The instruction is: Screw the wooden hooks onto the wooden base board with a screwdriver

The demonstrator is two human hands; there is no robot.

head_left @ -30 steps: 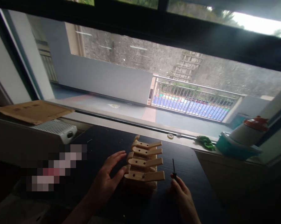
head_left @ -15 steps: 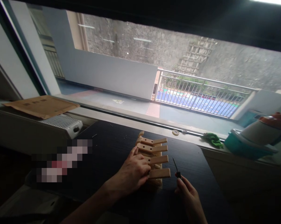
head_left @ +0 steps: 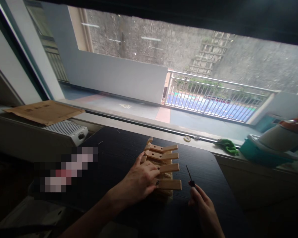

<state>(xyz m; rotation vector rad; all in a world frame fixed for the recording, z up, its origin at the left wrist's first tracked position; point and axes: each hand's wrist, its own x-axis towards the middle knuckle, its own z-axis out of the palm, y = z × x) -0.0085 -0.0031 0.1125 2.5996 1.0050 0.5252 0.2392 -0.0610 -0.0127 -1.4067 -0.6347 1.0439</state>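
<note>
Several bent, light wooden pieces (head_left: 170, 168) with dark screw holes lie side by side in a row on the dark tabletop (head_left: 121, 145). My left hand (head_left: 141, 177) curls over their left ends, its fingertips pressed on the wood, covering part of the nearer ones. At the nearest piece, a dark hole or screw shows beside my fingers. To the right, my right hand (head_left: 200, 200) is closed round the black handle of a screwdriver (head_left: 190, 176). Its thin shaft points up and away, apart from the wood.
A window sill runs behind the table, with a roll of tape (head_left: 187, 138), a green cloth (head_left: 227, 146) and a teal bin (head_left: 258, 152). A brown envelope (head_left: 45, 111) lies on a white slatted device (head_left: 67, 129) at the left. A small metal bit (head_left: 100, 142) lies on the tabletop.
My right hand has shifted slightly right with the screwdriver. My left hand has drawn back a little to the left, showing more of the nearest piece's hole.
</note>
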